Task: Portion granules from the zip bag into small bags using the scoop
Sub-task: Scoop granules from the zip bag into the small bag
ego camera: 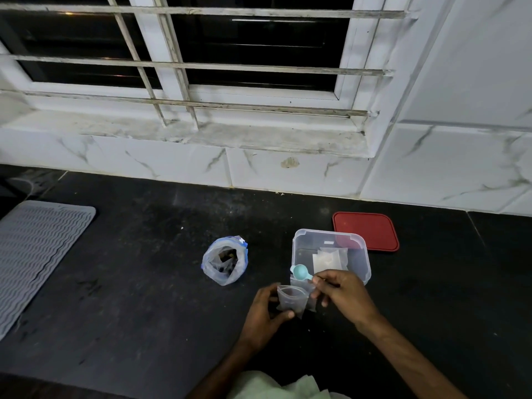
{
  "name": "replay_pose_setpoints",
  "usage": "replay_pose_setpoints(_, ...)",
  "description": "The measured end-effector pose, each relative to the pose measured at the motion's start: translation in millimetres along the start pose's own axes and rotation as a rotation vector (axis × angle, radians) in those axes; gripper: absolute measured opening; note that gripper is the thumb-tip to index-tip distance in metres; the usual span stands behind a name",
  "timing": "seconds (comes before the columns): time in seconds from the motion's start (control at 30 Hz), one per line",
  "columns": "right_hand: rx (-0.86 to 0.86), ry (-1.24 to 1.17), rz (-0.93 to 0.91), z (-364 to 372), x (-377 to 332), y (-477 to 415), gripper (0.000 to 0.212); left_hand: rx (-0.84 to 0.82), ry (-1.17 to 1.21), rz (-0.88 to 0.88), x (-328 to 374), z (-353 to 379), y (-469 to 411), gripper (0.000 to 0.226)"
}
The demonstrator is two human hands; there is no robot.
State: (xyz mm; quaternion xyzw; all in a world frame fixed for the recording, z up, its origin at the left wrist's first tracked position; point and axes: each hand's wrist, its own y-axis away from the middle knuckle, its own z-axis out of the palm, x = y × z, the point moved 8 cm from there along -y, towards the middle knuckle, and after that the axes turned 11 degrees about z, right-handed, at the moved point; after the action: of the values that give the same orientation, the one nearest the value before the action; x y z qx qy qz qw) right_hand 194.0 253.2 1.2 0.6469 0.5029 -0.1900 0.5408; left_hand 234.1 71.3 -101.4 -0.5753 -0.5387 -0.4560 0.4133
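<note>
An open zip bag (225, 262) with dark granules inside stands on the black counter, left of my hands. My left hand (263, 315) holds a small clear bag (291, 300) upright, mouth open. My right hand (341, 295) pinches the handle of a teal scoop (300, 272), whose bowl hangs just above and behind the small bag's mouth. I cannot tell whether the scoop holds any granules.
A clear plastic box (299, 249) with a few small bags inside sits right behind my hands. Its red lid (365, 230) lies flat further back right. A grey ribbed mat (37, 254) lies at the far left. A tiled wall and window sill run along the back.
</note>
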Motion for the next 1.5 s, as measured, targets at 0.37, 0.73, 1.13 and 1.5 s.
replay_pose_setpoints(0.37,0.059,0.482,-0.217,119,-79,-42,0.02,0.791,-0.3,-0.309,-19,-152,11,0.077)
replay_pose_setpoints(0.73,0.156,1.071,-0.12,185,-100,-112,0.027,0.488,-0.257,-0.426,-47,-165,-46,0.026)
replay_pose_setpoints(1.13,0.174,0.807,0.078,177,-85,-128,0.026,0.596,0.074,-0.288,-30,-167,-61,0.029)
replay_pose_setpoints(1.5,0.109,0.793,0.128,172,-81,-125,0.029,0.684,0.284,-0.304,-34,-167,-64,0.036)
